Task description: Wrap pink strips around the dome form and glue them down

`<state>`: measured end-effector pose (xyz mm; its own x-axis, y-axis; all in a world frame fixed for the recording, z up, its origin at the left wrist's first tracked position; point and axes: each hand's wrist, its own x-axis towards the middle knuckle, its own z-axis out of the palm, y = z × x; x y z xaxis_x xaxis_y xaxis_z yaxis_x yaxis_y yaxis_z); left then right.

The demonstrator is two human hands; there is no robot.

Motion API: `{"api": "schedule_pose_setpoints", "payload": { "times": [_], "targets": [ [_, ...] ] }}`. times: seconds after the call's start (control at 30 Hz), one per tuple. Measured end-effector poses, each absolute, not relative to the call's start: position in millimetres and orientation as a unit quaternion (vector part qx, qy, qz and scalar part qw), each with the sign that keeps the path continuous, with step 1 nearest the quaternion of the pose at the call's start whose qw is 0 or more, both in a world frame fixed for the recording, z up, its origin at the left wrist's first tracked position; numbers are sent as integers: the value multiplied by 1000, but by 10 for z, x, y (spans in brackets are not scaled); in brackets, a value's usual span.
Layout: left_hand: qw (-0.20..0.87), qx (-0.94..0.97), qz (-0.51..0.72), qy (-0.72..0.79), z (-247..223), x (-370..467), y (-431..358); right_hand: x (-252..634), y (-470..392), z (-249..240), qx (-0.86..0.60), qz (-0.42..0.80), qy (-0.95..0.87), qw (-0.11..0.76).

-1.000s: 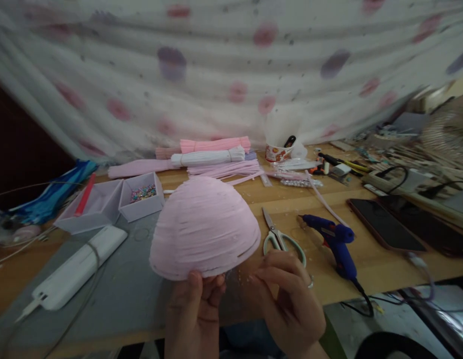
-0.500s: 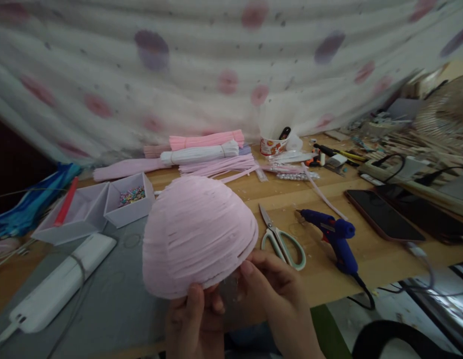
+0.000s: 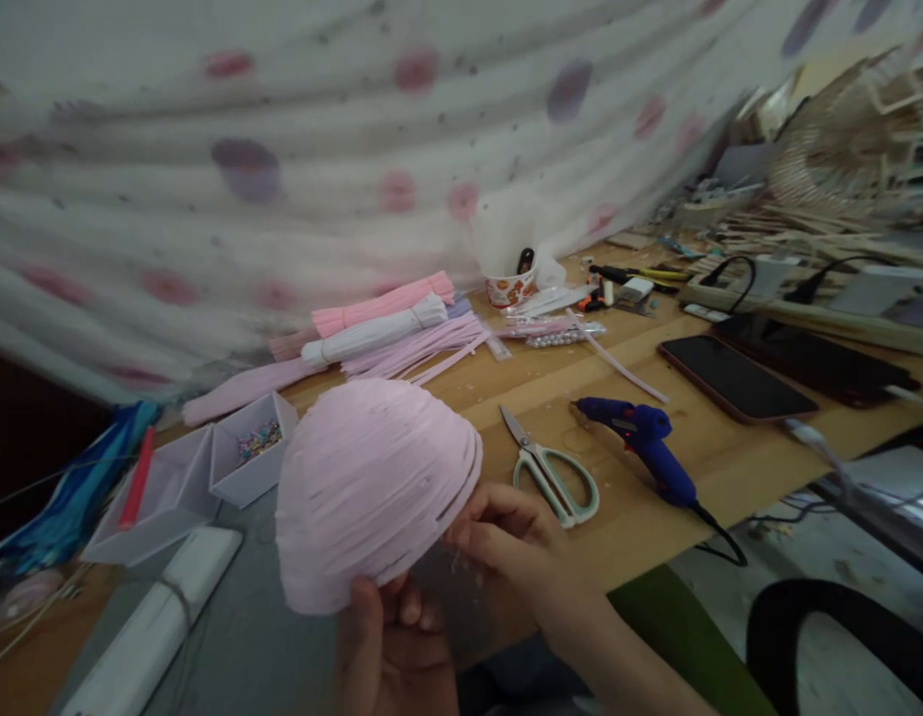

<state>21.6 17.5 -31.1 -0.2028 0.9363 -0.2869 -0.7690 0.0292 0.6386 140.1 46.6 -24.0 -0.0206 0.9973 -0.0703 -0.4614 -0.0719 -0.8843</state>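
A pale pink dome (image 3: 376, 487) covered in overlapping strips is held up over the front of the table, its lower edge tilted toward me. My left hand (image 3: 394, 636) grips that edge from below, the thumb outside and the other fingers curled under the rim. At the dome's right edge my right hand (image 3: 506, 537) is closed in a pinch. A thin, clear wisp shows below its fingertips, too faint to name. Scissors (image 3: 555, 472) with pale green handles lie right of the dome. Farther right rests a blue glue gun (image 3: 645, 447).
Bundles of pink and white strips (image 3: 379, 323) lie behind the dome. Left are a box of colourful beads (image 3: 257, 447), another white box (image 3: 174, 497) and a white power strip (image 3: 155, 626). A paper cup (image 3: 510, 283) stands at the back, phones (image 3: 737, 378) lie right.
The view has turned right and tilted, so the table things appear shifted left. My right hand's fingertips have drawn closer together beside the rim. My left hand keeps its hold on the dome.
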Motion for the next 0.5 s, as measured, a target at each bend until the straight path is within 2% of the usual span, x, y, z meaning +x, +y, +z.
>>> {"api": "schedule_pose_setpoints", "payload": {
  "times": [0.1, 0.27, 0.5],
  "targets": [
    [607, 125, 702, 350, -300, 162, 193, 1484, 467, -276, -374, 641, -374, 556],
    [599, 112, 711, 350, -256, 125, 200, 1513, 425, -352, -354, 637, -351, 588],
    [603, 102, 697, 374, -314, 182, 186, 1364, 432, -254, -341, 592, -426, 593]
  ]
}}
